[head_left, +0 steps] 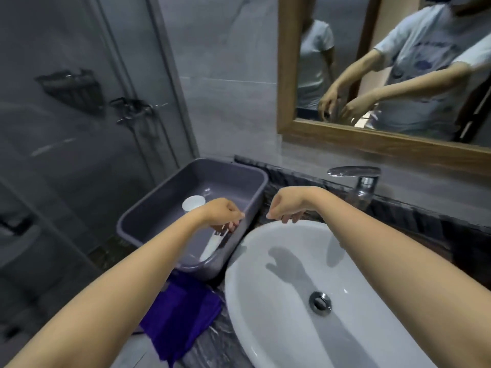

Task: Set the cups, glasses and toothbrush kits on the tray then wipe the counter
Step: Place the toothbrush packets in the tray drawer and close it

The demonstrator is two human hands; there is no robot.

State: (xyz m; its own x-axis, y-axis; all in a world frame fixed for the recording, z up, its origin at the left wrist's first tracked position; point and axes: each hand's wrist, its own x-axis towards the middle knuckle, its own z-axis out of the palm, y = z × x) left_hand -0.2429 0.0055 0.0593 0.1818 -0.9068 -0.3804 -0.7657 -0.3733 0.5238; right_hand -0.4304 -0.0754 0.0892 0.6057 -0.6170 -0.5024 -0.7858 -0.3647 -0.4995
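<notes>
A grey plastic tray (148, 208) sits on the dark marbled counter (220, 338) left of the basin. Inside it a white cup (193, 203) stands upright, with a clear glass (207, 193) just behind it. My left hand (223, 213) hovers over the tray's right side, fingers pinched on a white toothbrush kit (212, 244) that slants down into the tray. My right hand (287, 208) hangs over the counter between tray and basin, fingers curled downward, holding nothing that I can see.
A white oval basin (265, 301) fills the lower right, with a chrome faucet (358, 179) behind it. A folded purple cloth (183, 312) lies on the counter in front of the tray. A wood-framed mirror (372, 139) hangs above; a glass shower partition (79, 128) stands left.
</notes>
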